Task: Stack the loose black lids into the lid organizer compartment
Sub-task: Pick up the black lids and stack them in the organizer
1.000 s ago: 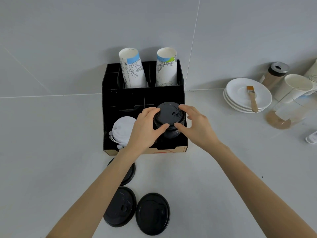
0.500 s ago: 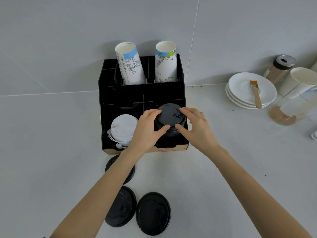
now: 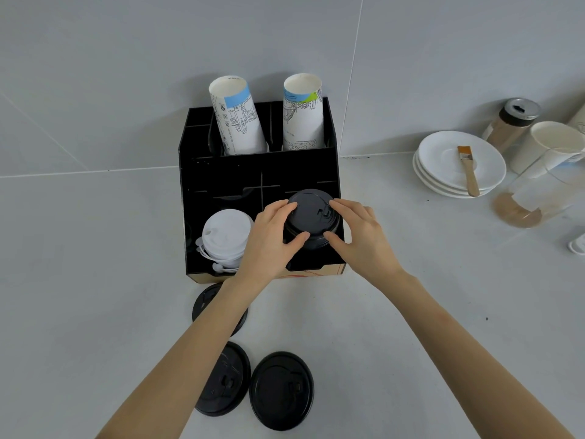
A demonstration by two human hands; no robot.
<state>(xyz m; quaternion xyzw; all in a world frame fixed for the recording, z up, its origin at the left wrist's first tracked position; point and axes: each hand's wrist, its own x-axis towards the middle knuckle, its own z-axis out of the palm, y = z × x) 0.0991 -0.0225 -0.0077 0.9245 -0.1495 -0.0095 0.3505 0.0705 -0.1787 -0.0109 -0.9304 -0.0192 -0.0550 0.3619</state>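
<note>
A black lid organizer (image 3: 221, 172) stands against the wall. Its front right compartment holds a stack of black lids (image 3: 311, 217). My left hand (image 3: 269, 245) grips the stack's left side, and my right hand (image 3: 361, 239) grips its right side. Three loose black lids lie on the counter in front: one (image 3: 205, 299) partly under my left forearm, one (image 3: 226, 380) lower down, and one (image 3: 281, 391) to its right.
White lids (image 3: 226, 236) fill the front left compartment. Two paper cup stacks (image 3: 237, 118) (image 3: 302, 114) stand in the back. At the right are stacked white saucers (image 3: 443, 166) with a brush (image 3: 468, 169), a shaker jar (image 3: 512, 122), a white cup (image 3: 547, 144) and a glass pitcher (image 3: 538, 191).
The view has shifted slightly. Both hands stay on the black lid stack, which sits a little lower in the compartment.
</note>
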